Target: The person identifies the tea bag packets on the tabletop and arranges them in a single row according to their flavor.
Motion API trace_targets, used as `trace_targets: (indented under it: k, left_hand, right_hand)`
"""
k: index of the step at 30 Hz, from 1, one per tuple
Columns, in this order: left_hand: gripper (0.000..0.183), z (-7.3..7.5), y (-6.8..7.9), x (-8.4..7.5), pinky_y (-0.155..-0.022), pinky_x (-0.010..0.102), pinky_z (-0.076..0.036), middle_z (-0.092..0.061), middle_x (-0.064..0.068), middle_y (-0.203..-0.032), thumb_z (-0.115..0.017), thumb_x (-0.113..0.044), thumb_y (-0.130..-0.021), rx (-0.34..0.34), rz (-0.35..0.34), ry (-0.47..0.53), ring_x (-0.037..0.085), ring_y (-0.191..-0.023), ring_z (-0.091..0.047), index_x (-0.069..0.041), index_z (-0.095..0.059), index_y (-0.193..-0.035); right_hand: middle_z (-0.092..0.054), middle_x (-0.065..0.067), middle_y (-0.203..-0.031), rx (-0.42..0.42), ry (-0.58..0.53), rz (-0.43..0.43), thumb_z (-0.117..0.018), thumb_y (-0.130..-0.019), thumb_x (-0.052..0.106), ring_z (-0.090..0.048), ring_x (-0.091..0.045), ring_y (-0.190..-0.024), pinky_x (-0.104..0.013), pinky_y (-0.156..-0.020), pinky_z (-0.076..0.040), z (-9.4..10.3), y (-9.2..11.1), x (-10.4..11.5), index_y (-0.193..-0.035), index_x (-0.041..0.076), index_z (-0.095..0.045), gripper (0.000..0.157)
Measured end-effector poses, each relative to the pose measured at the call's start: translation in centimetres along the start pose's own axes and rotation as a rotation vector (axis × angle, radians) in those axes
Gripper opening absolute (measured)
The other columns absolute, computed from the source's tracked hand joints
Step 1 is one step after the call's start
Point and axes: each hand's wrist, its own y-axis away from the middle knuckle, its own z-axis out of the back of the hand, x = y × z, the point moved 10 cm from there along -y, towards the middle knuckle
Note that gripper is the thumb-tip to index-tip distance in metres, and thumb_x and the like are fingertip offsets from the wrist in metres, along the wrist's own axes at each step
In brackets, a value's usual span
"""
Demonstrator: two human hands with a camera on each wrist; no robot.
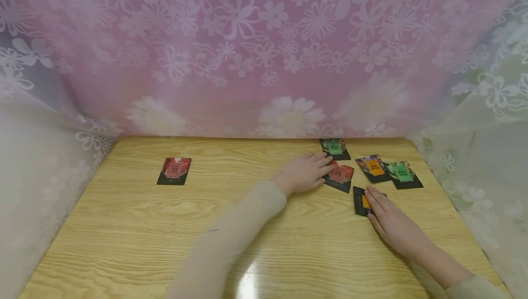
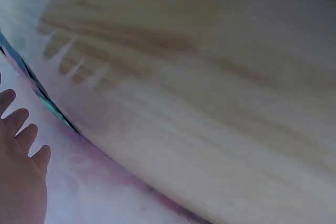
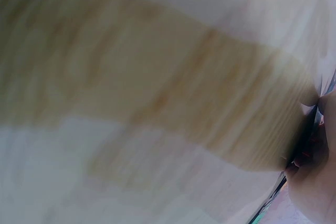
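In the head view my left hand [image 1: 303, 173] lies with spread, straight fingers, its fingertips at the left edge of a flat red-and-black packet [image 1: 340, 176]. A green-labelled packet [image 1: 335, 148] sits just beyond those fingers. My right hand [image 1: 392, 223] rests straight fingers on a black packet with an orange label [image 1: 365, 202] and covers its right part. The left wrist view catches the left hand [image 2: 21, 156] at the lower left with fingers apart. At the right edge of the right wrist view, the right hand [image 3: 312, 182] is partly visible by a dark packet [image 3: 304, 135].
An orange-labelled packet [image 1: 374, 168] slightly overlaps a green-labelled one [image 1: 404, 174] at the back right. Another red packet [image 1: 175, 171] lies alone on the left of the wooden table [image 1: 123, 235]. Flowered curtains [image 1: 268, 60] hang behind and at both sides.
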Motion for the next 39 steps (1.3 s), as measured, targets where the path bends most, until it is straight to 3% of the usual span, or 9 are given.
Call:
trace_targets:
  k: [9,21,28,33,39]
  left_hand:
    - [0.059,-0.5,-2.3,-2.2,-0.137,0.035,-0.017,-0.013,-0.008,-0.181,-0.028,-0.046,-0.117,0.051,-0.031,-0.054,0.012,-0.167,-0.012,-0.032,-0.014,-0.173]
    - [0.057,-1.5,-2.3,-2.5,-0.137,0.034,-0.018,-0.017,-0.008,-0.180,-0.029,-0.043,-0.118,0.079,-0.034,-0.080,0.013,-0.167,-0.016,-0.032,-0.016,-0.173]
    - [0.059,-2.0,-0.5,-1.7,-0.137,0.034,-0.018,-0.019,-0.005,-0.179,-0.030,-0.043,-0.118,0.071,-0.053,-0.089,0.015,-0.166,-0.019,-0.028,-0.016,-0.173]
    - [0.060,-2.4,1.5,-0.8,-0.137,0.034,-0.017,-0.017,-0.002,-0.180,-0.030,-0.045,-0.117,0.063,-0.063,-0.084,0.016,-0.167,-0.018,-0.026,-0.016,-0.173]
    - [0.063,-3.0,4.1,0.3,-0.137,0.035,-0.018,-0.015,0.001,-0.180,-0.029,-0.048,-0.117,0.065,-0.077,-0.054,0.019,-0.167,-0.017,-0.023,-0.015,-0.173]
  right_hand:
    - [-0.029,-0.030,-0.171,0.002,0.003,0.001,-0.055,-0.112,0.025,-0.032,-0.048,-0.157,-0.065,-0.123,-0.035,0.0,-0.1,0.1,-0.166,-0.005,-0.027,0.068]
    - [-0.029,-0.029,-0.171,0.012,0.002,-0.006,-0.054,-0.113,0.026,-0.032,-0.048,-0.157,-0.064,-0.125,-0.033,-0.1,-0.1,0.1,-0.166,-0.005,-0.027,0.068]
    - [-0.028,-0.029,-0.172,0.013,0.007,-0.013,-0.054,-0.113,0.026,-0.031,-0.048,-0.158,-0.063,-0.126,-0.031,0.0,0.0,0.2,-0.166,-0.005,-0.026,0.068]
    - [-0.028,-0.028,-0.172,0.011,0.010,-0.015,-0.053,-0.113,0.028,-0.030,-0.047,-0.158,-0.058,-0.131,-0.025,0.0,0.2,0.2,-0.167,-0.004,-0.026,0.068]
    - [-0.028,-0.029,-0.172,0.007,0.011,-0.005,-0.053,-0.113,0.026,-0.030,-0.047,-0.158,-0.060,-0.129,-0.027,0.1,0.1,0.3,-0.166,-0.005,-0.026,0.068]
